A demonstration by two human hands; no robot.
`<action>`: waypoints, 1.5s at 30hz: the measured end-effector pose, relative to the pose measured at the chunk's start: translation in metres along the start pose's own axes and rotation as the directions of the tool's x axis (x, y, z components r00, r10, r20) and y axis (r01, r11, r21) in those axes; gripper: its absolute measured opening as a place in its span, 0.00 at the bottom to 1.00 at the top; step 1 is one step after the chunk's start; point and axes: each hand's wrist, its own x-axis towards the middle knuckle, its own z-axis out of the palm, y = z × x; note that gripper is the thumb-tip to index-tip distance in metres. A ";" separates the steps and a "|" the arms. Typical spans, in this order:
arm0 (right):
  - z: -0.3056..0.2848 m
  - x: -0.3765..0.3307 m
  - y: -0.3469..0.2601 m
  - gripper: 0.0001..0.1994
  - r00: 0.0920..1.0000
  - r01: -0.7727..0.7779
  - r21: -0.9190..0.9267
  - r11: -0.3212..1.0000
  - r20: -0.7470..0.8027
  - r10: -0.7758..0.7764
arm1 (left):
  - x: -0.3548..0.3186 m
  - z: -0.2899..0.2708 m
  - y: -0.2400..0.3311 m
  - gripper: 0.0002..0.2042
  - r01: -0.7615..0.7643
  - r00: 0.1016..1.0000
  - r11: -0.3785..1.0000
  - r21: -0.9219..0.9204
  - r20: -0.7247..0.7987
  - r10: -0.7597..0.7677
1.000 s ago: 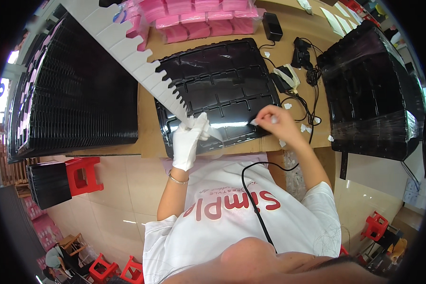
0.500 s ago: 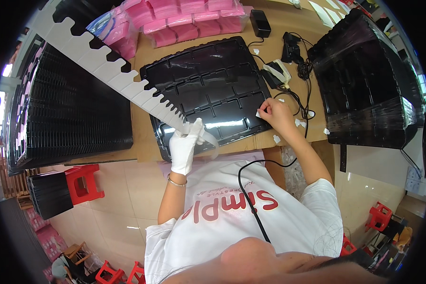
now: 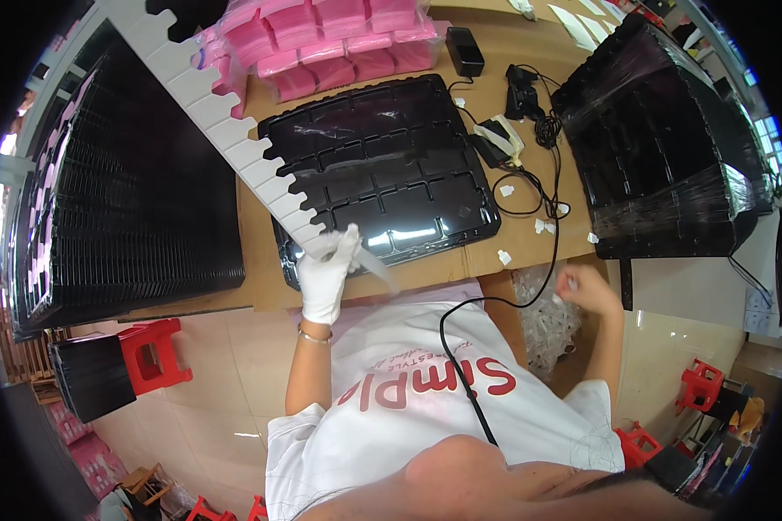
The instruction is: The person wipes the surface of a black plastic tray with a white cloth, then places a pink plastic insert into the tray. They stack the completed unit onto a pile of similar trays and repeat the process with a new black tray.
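My left hand (image 3: 326, 282), in a white glove, is closed on the near end of a long white strip with notches along one edge (image 3: 226, 130). The strip slants up past the left of a black moulded plastic tray (image 3: 408, 161). A translucent tail (image 3: 376, 269) trails from that hand, blurred. My bare right hand (image 3: 591, 291) is off the tray, over a box with crumpled clear plastic (image 3: 547, 326). Its fingers are curled together. A pale bit shows near the fingertips, too small to make out.
Stacks of black trays stand at left (image 3: 148, 191) and right (image 3: 669, 148). Pink bagged packs (image 3: 339, 52) lie at the back. A black adapter (image 3: 466, 52), a tangled cable (image 3: 547, 130) and small white scraps (image 3: 505, 258) are on the cardboard-covered table. A black cable crosses my shirt.
My right hand has moved from the tray's right edge toward me and to the right, over the box. My left hand has shifted slightly left and nearer me, and the strip now stands steeper.
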 end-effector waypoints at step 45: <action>-0.088 0.254 -0.389 0.06 -0.171 0.744 -0.625 0.236 -0.520 -0.837 | 0.156 -0.067 0.088 0.46 0.118 0.961 0.551 -0.826 0.235 0.146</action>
